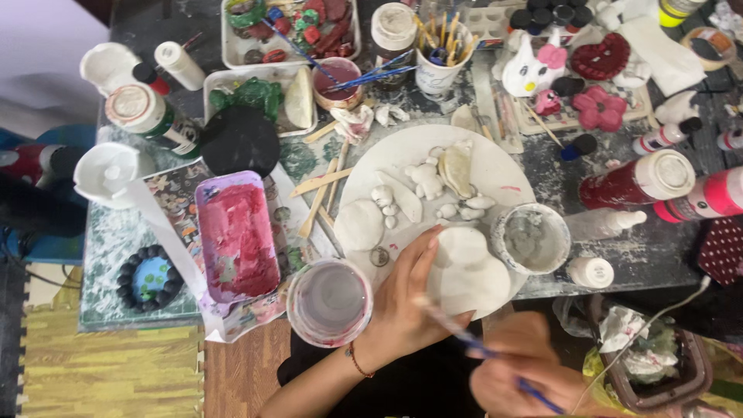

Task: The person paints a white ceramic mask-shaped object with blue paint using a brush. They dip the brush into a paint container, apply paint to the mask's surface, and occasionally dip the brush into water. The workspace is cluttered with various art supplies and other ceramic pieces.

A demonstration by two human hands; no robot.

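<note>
Up and to the right of the hands, two red bottles with white caps [638, 180] lie on their sides on the cluttered tabletop [665, 248], with a pink bottle [708, 197] beside them. Far to the left of the left hand stands a green-labelled jar with a white lid [147, 112], and nearer it a pink tray smeared with red paint [236, 236]. Just left of the left wrist sits a round cup of cloudy water [330, 300]; just right of the held piece is a small tub of grey paste [532, 238]. The left hand [402, 302] comes up from the lower edge, palm turned, fingers curled around the edge of a white plaster shell-shaped piece [468, 271], gripping it over the near rim of a big white plate [503, 166] that carries more unpainted white figures. The right hand [518, 371], blurred and lower right, is closed on a thin blue-handled brush [480, 348], whose tip points up-left, toward the plaster piece.
</note>
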